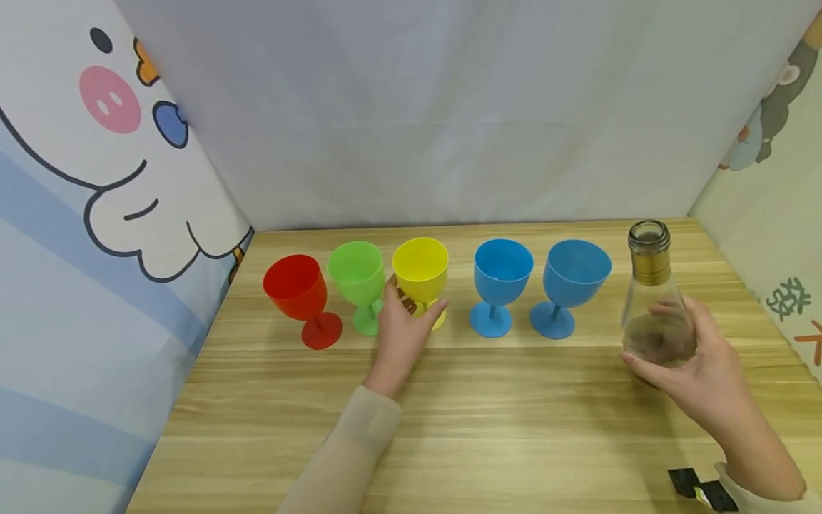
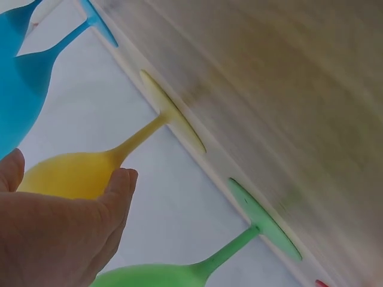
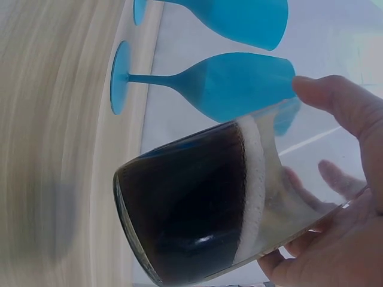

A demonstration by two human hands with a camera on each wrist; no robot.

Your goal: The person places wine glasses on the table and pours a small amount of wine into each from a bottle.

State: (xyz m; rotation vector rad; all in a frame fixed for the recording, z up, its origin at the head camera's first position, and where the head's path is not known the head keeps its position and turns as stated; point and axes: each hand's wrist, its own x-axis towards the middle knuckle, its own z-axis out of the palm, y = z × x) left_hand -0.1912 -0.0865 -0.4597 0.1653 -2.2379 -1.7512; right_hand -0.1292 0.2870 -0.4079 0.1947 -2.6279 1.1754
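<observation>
Clear glass bottle [image 1: 655, 328], beside two blue plastic goblets [image 1: 503, 278], is gripped by the right hand [image 1: 709, 371]; beside a green plastic goblet [image 1: 355, 277], the left hand [image 1: 404, 335], fingers parted, straddles a yellow plastic goblet [image 1: 420, 271].

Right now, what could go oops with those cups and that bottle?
The right hand might let the glass bottle slip, and the dark liquid could spill because the bottle is uncapped. The left hand might tip the yellow goblet, which stands on a thin stem. That hand could also bump the green goblet close beside it.
</observation>
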